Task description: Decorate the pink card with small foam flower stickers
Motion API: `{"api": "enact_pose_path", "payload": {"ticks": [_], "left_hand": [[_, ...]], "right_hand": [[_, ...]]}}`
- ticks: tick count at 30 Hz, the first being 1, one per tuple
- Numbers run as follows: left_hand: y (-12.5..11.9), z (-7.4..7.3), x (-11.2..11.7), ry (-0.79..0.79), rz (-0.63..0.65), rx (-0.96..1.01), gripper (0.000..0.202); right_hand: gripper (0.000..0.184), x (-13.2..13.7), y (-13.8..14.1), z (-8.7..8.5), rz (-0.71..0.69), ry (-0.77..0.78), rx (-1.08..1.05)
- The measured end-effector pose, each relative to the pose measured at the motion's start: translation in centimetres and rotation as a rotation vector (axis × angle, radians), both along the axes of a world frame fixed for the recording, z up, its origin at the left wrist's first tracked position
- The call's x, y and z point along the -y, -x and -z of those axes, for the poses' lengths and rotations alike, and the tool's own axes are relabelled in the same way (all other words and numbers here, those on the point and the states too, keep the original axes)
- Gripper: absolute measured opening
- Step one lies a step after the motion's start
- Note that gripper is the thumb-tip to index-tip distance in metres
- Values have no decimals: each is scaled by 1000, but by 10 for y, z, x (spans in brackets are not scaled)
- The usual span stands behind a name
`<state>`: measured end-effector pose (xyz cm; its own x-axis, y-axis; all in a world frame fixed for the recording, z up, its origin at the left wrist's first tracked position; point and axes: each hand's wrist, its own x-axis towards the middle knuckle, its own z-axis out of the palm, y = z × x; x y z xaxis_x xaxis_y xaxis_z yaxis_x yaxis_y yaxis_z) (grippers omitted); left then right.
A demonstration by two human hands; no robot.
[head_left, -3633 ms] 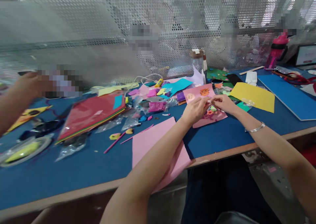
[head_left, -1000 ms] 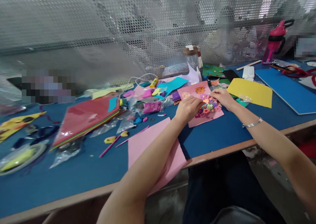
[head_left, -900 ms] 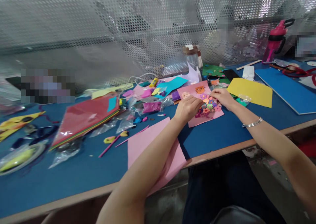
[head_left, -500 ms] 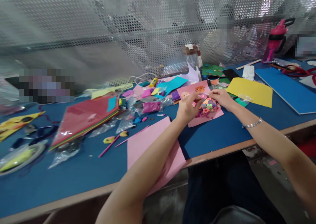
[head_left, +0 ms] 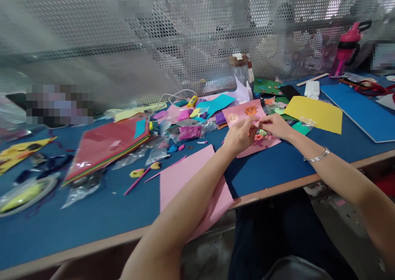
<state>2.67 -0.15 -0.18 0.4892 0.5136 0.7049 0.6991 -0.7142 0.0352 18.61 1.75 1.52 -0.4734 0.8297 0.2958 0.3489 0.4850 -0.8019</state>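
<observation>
My left hand (head_left: 242, 134) and my right hand (head_left: 276, 126) meet above a pink sheet (head_left: 243, 151), fingertips pinched together. Between them is a small pink piece (head_left: 256, 124), too small to make out its kind; both hands appear to grip it. Under the fingers lies a pile of small colourful flower shapes (head_left: 259, 137), partly hidden by my left hand. An orange cat face (head_left: 251, 110) and a pale pink animal face (head_left: 233, 117) show on the upper part of the sheet. A second pink sheet (head_left: 188, 177) lies beneath my left forearm, overhanging the table edge.
Left of my hands are a red folder of coloured sheets (head_left: 105, 144), clay packets (head_left: 190, 132) and purple sticks (head_left: 137, 182). A yellow sheet (head_left: 314, 113), blue board (head_left: 361, 111) and pink bottle (head_left: 345, 49) are on the right. A lidded jar (head_left: 239, 68) stands behind.
My left hand has turned and closed in toward my right fingertips, now covering more of the flower pile. A small pink piece shows between the fingers. The view has shifted slightly.
</observation>
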Motion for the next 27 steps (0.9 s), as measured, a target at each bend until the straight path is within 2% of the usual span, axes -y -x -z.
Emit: {"api": "enact_pose_path", "payload": {"ticks": [3,6,8,11,15,18,23,27], "left_hand": [[1,1,0,0,-26,-41,21],[2,2,-2,-31,-39,-10,18],[3,3,-4,-106,-44,35,18],[4,3,-8,-233,-11,77,19],[3,2,-8,-272,37,80,18],[2,1,-6,-269,43,56,19],[4,0,-7,-297,13,38,19],[6,0,-8,-278,15,36,17]], "right_hand": [[14,4,1,-1,20,-144,83],[14,6,2,-3,7,-172,82],[14,4,1,-4,-7,-99,13],[21,1,-2,-6,-9,97,-101],[27,-2,-4,-7,-15,272,-178],[31,-3,-5,-6,12,285,-218],[35,-9,-6,-1,42,216,-288],[43,-14,-7,2,65,239,-317]]}}
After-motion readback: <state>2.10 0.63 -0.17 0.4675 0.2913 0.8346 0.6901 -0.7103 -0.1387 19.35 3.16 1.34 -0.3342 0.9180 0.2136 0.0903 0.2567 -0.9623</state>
